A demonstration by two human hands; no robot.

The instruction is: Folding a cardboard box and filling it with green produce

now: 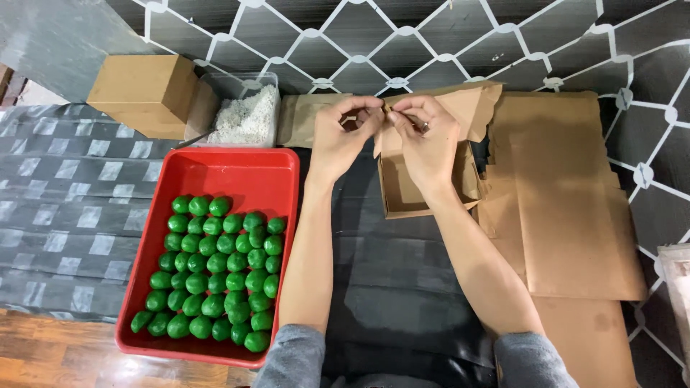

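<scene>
Brown kraft card is what both hands work on: the left hand (343, 136) and the right hand (424, 140) meet at the far edge of a small open cardboard box (402, 190), each pinching the same upright flap (385, 122) between thumb and fingertips; the right hand wears a ring; both are closed on the flap, neither is free. The box sits on the dark desk (388, 273) directly beneath and just near of the hands, its open mouth facing up, its flap rising into the grip. To fold such a flap cleanly, I judge the pinch should stay close to the crease and the two hands should press evenly, so the thin card bends along its score and does not tear. Flat brown card sheets (568, 215) lie to the right, touching the box; a red tray (237, 169) of green balls (215, 276) lies to the left; farther off stand a clear tub of white shreds (248, 115) and a closed carton (144, 90).
</scene>
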